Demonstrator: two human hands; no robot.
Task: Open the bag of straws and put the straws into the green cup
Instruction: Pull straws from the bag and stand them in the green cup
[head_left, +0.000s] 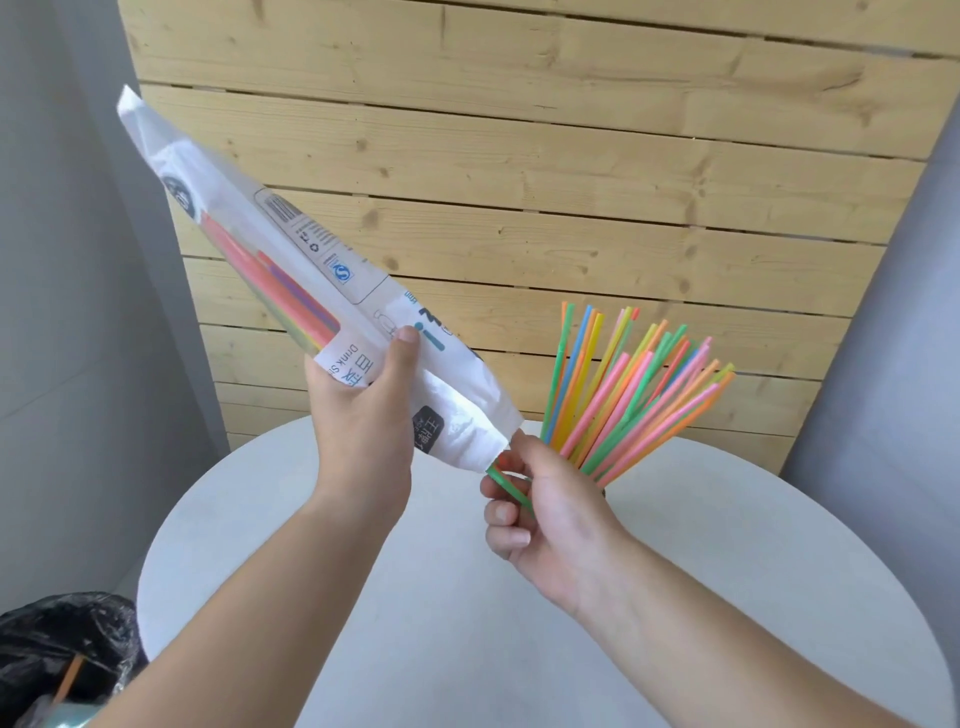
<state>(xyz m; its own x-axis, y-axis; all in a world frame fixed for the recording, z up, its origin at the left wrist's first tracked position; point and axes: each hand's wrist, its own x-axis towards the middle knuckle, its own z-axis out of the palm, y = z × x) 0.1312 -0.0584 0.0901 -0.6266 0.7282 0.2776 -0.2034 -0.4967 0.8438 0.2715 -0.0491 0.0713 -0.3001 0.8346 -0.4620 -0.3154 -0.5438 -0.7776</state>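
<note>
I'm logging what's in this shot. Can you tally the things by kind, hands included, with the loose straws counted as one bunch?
Hands: 2, left, right
Bag: 1
Straw bunch: 1
Green straw being pulled from bag: 1
Table: 1
Black bin liner: 1
Total: 7

On the white bag (311, 270) we read "Drink S", cut off by the thumb, beside Chinese characters we cannot make out. We also see a barcode (283, 210), a small blue "S" emblem (343, 273) and illegible fine print.

Tilted white straw bag (311, 270), green straw (506, 486) at its open mouth.
</note>
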